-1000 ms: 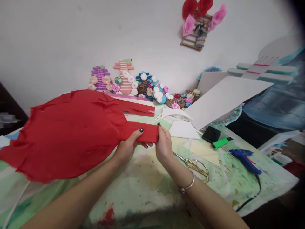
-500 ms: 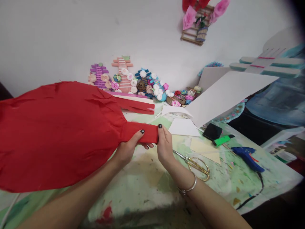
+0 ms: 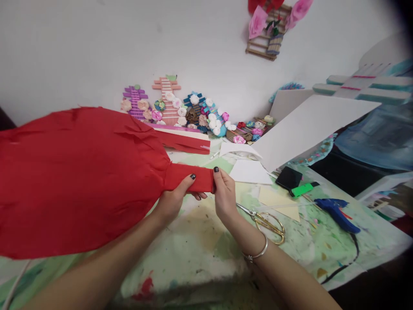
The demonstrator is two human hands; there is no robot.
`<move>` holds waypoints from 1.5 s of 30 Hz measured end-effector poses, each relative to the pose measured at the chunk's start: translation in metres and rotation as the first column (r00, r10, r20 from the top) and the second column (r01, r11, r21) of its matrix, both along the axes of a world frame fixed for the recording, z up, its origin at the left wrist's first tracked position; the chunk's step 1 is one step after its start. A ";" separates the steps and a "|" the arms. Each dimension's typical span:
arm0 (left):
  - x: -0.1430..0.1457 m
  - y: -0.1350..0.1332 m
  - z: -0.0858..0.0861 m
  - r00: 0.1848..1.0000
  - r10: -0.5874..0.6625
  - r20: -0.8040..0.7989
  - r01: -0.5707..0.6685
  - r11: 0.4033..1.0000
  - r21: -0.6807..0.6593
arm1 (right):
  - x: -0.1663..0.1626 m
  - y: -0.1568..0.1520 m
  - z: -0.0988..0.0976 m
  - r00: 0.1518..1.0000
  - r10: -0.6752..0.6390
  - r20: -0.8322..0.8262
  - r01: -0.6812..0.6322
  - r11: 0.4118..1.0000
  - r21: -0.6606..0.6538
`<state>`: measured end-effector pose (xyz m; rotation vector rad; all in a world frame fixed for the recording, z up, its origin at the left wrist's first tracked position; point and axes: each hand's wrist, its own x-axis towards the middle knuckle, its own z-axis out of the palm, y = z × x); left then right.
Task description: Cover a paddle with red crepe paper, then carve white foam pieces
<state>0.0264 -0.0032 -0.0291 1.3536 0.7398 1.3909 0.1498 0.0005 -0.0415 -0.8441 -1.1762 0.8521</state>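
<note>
A large red paper-covered shape [image 3: 84, 181], rounded with a short flat neck, fills the left of the head view, raised above the table. My left hand [image 3: 174, 200] is closed round the neck from below, thumb lying on top. At the neck's right end, my right hand [image 3: 224, 189] pinches the edge, thumb on top and the other fingers mostly hidden. Just right of that hand, gold-handled scissors [image 3: 269, 224] lie on the table. A red paper strip [image 3: 189, 143] lies behind the neck.
The paint-stained table [image 3: 193, 249] carries a blue glue gun [image 3: 337, 213] with a black cord, a black square object [image 3: 289, 177], a green object [image 3: 303, 189], white board pieces [image 3: 251, 172] and cream paper [image 3: 280, 204]. Flower-decorated crafts [image 3: 171, 103] line the wall; a large white board [image 3: 309, 125] leans right.
Both hands keep the same hold on the neck. The red shape's left part has tilted very slightly, and the view has shifted a little.
</note>
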 end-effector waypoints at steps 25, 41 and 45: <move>0.000 0.004 0.006 0.985 -0.018 0.170 0.033 0.996 -0.083 | -0.001 -0.004 -0.002 0.969 0.225 -0.103 -0.223 0.974 0.032; -0.001 0.006 0.005 0.990 -0.015 0.142 0.016 1.000 -0.007 | -0.002 -0.004 -0.002 0.949 0.285 -0.139 -0.280 0.959 0.052; -0.001 0.006 0.004 0.985 -0.008 0.171 0.011 1.000 -0.012 | -0.002 -0.003 -0.002 0.941 0.310 -0.139 -0.305 0.951 0.057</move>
